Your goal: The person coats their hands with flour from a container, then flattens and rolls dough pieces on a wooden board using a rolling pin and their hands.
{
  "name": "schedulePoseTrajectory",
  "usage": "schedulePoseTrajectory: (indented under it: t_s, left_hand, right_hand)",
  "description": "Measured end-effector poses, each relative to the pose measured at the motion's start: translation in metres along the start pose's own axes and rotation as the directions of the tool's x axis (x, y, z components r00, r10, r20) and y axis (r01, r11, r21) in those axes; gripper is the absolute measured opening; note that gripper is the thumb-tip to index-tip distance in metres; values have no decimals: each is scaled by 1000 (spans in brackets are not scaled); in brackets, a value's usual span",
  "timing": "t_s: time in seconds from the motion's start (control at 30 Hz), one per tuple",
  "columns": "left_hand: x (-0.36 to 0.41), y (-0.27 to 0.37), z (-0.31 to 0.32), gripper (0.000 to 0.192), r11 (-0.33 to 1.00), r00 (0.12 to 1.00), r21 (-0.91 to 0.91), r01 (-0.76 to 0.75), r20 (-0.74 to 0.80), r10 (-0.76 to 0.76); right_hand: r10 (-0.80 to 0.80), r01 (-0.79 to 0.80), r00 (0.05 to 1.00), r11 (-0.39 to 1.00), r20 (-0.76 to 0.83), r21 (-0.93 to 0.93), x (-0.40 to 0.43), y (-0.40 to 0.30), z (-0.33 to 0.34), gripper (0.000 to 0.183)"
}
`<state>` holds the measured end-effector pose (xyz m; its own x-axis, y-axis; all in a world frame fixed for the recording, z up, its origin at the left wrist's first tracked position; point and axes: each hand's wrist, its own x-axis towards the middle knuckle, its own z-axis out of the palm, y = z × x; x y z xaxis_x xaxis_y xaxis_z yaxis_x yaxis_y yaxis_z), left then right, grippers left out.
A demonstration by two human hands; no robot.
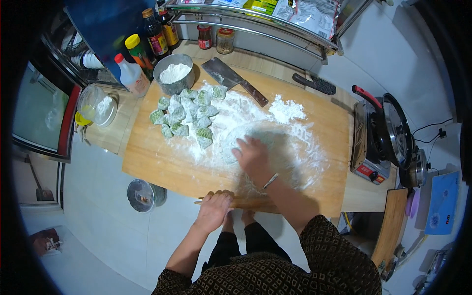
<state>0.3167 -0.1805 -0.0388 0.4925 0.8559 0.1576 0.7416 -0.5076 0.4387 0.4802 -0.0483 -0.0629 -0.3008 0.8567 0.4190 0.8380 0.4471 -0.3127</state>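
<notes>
A round sheet of pale green dough [230,142] lies on the floured wooden board [147,162]. My right hand [252,153] is over the dough, fingers spread, and seems to touch its surface. My left hand [215,206] rests on a wooden rolling pin [254,203] at the board's near edge; its fingers curl over the pin. Several floured green dough pieces [177,110] sit in a cluster left of the sheet. Beyond the sheet is a heap of white flour [287,109]. A cleaver [230,77] and a metal pot of flour [175,75] stand at the far side.
Bottles [156,37] and jars [225,40] line the back of the counter under a metal rack [250,18]. A portable gas stove [368,162] with a pan [396,129] stands on the right. A plastic container [97,107] is at left, a bin [145,195] below the board.
</notes>
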Motion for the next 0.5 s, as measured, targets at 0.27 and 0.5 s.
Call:
schedulePoseTrajectory:
  t_s: [0.27,0.5]
  left_hand:
    - [2,-5,-1,27,1000,998,-3,-19,61,19]
    - [15,-9,2,34,998,993,5,-65,100,64]
  right_hand:
    - [230,-130,928,938,295,-323,-51,7,-54,27]
    - [115,-92,984,982,137,-166,-56,29,-60,37]
